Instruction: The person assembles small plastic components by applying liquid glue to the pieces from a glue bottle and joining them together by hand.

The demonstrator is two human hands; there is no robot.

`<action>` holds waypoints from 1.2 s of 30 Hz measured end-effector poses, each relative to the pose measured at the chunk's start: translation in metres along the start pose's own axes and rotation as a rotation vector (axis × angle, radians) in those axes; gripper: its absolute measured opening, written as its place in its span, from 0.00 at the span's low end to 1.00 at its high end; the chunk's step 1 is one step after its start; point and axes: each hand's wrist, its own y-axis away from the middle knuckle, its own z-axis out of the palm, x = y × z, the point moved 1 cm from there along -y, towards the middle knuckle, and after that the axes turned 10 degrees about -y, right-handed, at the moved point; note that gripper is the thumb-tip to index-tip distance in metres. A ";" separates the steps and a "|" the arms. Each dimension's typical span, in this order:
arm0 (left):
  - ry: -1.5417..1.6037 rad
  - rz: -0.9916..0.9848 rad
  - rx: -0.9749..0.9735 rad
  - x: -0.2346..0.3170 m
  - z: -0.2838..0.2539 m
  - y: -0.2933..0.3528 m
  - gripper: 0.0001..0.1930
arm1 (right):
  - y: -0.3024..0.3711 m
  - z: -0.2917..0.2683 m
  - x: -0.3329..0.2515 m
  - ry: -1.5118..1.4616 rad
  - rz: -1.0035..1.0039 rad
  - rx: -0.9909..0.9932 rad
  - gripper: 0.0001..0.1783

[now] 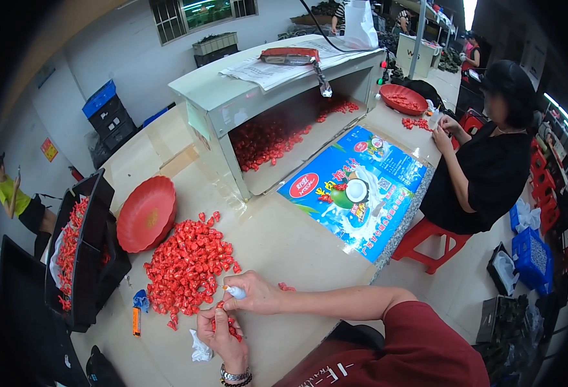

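My right hand [261, 295] grips a small white squeeze bottle [235, 292] with an orange tip, tilted toward the left. Just below it, my left hand [226, 342] is closed around several small shiny red pieces [234, 327], with one pinched at the fingertips. The two hands nearly touch at the bottle's tip side. Left of them lies a large heap of the same red pieces [190, 264] on the tan table [187, 174]. A few stray red pieces [286, 286] lie right of my right hand.
A red scalloped bowl [147, 214] and a black crate [93, 251] of red parts stand left. A crumpled tissue [201, 348] and an orange lighter-like stick [136, 321] lie nearby. Ahead is a metal tunnel housing [213, 116] with red pieces inside. A co-worker [484, 155] sits right.
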 end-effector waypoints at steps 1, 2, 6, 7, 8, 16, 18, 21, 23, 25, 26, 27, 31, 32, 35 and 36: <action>0.003 -0.001 0.004 -0.001 0.000 0.001 0.04 | 0.001 0.000 0.000 0.000 -0.003 0.003 0.14; 0.007 -0.002 0.009 -0.001 0.000 0.001 0.04 | 0.002 0.000 0.000 0.003 -0.014 0.008 0.15; -0.004 -0.017 0.043 0.001 0.001 0.003 0.04 | 0.001 0.004 0.004 -0.068 -0.014 0.022 0.14; -0.019 -0.035 0.040 0.001 0.000 -0.001 0.05 | 0.000 0.004 0.006 -0.078 -0.004 0.009 0.14; -0.039 -0.062 0.055 0.000 -0.004 0.001 0.05 | -0.002 0.004 0.003 -0.050 -0.009 0.014 0.13; -0.017 -0.020 -0.005 0.006 -0.003 -0.004 0.06 | -0.003 0.004 0.000 -0.040 0.102 0.050 0.08; -0.073 -0.036 0.005 0.003 -0.007 -0.003 0.04 | -0.002 0.007 0.000 -0.051 0.129 0.063 0.08; -0.059 -0.030 -0.004 -0.005 -0.006 -0.002 0.04 | 0.004 0.007 0.005 -0.145 0.151 0.068 0.07; -0.071 -0.006 0.002 -0.006 -0.008 -0.001 0.04 | 0.005 0.010 0.005 -0.180 0.150 0.086 0.07; -0.076 0.010 -0.012 -0.004 -0.009 0.000 0.04 | 0.005 0.011 0.003 -0.247 0.190 0.091 0.06; -0.076 -0.006 -0.010 -0.001 -0.008 0.000 0.04 | 0.005 0.010 0.002 -0.242 0.185 0.092 0.06; -0.076 -0.023 -0.010 0.001 -0.008 0.000 0.04 | 0.004 0.010 0.002 -0.246 0.182 0.090 0.06; -0.094 -0.021 -0.019 0.002 -0.008 -0.002 0.04 | 0.002 0.010 0.002 -0.237 0.173 0.079 0.06; -0.085 -0.021 -0.010 0.003 -0.007 -0.003 0.04 | 0.002 0.009 0.003 -0.230 0.164 0.087 0.06; -0.074 -0.019 -0.011 0.001 -0.008 -0.003 0.04 | 0.001 0.006 0.007 -0.186 0.107 0.041 0.09; -0.076 -0.025 -0.010 0.000 -0.008 -0.003 0.04 | 0.002 0.006 0.008 -0.180 0.112 0.039 0.09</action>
